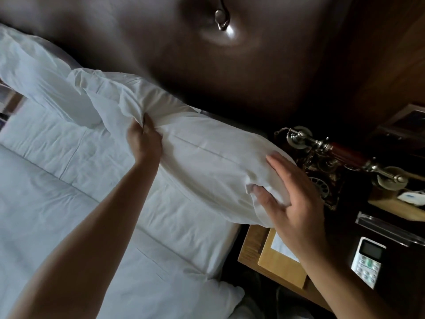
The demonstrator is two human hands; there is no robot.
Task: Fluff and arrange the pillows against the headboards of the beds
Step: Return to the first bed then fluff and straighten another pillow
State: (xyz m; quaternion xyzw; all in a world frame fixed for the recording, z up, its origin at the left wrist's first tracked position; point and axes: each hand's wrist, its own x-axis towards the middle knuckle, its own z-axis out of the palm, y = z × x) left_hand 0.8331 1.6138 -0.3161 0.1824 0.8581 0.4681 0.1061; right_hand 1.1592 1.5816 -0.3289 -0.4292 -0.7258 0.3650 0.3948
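Two white pillows lie at the head of the bed (69,180), and the nearer pillow (207,162) is the one in hand: it lies along the dark padded headboard (207,77), its right end overhanging the mattress edge toward the bedside bench (253,245). The far pillow (41,72) sits propped further left, also by the headboard. The left hand (143,140) has its fingers clenched round a bunch of the pillowcase near the middle of the pillow, while the right hand (296,201) lies spread and flat against the end, thumb tucked under a fold of cloth, pressing rather than gripping. By its deep creases and sag, the pillow looks light, soft and easily squashed; the case seems loose, so a pinch of cloth alone would likely slip over the filling. Better purchase probably comes from taking both short ends, filling and all. An old-style telephone (345,157) stands close to the overhanging end, so a wide swing might knock it.
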